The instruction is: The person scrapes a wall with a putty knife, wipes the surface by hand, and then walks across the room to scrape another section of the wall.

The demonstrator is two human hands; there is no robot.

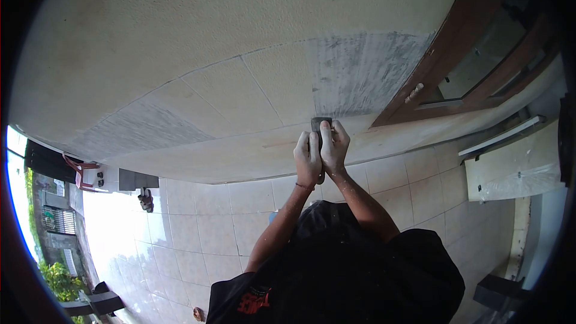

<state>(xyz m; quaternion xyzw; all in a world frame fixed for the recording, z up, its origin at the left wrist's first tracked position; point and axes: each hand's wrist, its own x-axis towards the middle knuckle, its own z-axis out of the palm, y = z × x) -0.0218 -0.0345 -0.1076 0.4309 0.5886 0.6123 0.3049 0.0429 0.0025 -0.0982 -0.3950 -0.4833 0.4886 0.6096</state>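
Both of my hands, coated in pale dust, are closed around one dark, flat-ended hand tool point(321, 122). Its squarish dark head shows above my fingers, and the rounded end of a handle appears below, between my wrists. My left hand point(308, 156) wraps it from the left. From the other side grips my right hand point(335, 147), with its thumb laid up against the head. The tool's head is at the cream wall point(270, 93), just under the lower edge of a grey, streaky rough patch point(366, 75). My fingers hide the middle of the tool.
A second grey patch point(141, 126) lies farther left on the wall, with thin lines drawn between. At right are a brown-framed door point(414, 99) and a plastic-wrapped pale panel point(510, 171). Sandals point(146, 200) and a chair point(84, 173) stand on the tiled floor point(210, 222) at left.
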